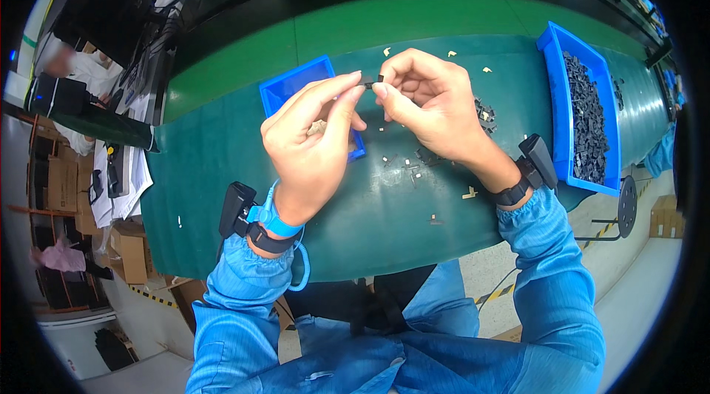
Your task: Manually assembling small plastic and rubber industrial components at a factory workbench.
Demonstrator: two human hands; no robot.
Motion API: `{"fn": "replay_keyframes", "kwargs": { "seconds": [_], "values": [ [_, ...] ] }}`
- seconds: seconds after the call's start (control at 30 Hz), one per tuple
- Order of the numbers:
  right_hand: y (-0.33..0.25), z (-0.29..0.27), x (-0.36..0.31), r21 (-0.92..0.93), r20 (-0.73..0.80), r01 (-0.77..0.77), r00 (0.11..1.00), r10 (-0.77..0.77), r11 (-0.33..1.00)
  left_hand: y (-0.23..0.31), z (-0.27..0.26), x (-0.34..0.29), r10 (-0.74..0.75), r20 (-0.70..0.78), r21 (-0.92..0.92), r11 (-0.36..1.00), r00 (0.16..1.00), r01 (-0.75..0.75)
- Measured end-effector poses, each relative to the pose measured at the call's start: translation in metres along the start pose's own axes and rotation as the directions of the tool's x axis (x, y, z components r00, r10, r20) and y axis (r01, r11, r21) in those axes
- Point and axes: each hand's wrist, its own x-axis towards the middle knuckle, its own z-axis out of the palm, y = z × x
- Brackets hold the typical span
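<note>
Above the green mat, my left hand point(305, 128) pinches a small black part point(369, 86) between thumb and fingertips. The thumb and forefinger of my right hand point(433, 102) are closed at the other end of it, where a short dark piece point(380, 79) sticks up. Whether these are one part or two joined ones is too small to tell. My left hand partly covers a small blue box point(292, 82), with pale pieces point(316, 128) showing past the fingers. Beyond my right wrist lies a loose pile of black parts point(485, 116).
A long blue bin point(556, 98) full of black parts point(588, 128) stands at the right on the green mat point(384, 239). Small black and pale bits point(414, 166) lie scattered below my hands. A blue coiled cord point(305, 268) hangs from my left wrist. Another person point(92, 72) is at the far left.
</note>
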Motion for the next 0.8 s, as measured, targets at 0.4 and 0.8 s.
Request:
{"fn": "replay_keyframes", "kwargs": {
  "seconds": [0.4,0.8],
  "values": [
    [-0.0025,-0.0009,-0.0006,0.006,-0.011,-0.023,1.000,0.023,1.000,-0.0009,0.0002,-0.0002,0.007,0.006,0.002,1.000,1.000,-0.007],
    [-0.0034,-0.0015,-0.0006,-0.015,-0.006,-0.023,1.000,0.023,1.000,0.0018,0.0000,0.0013,0.032,0.023,0.024,0.999,0.999,-0.033]
  ]
}}
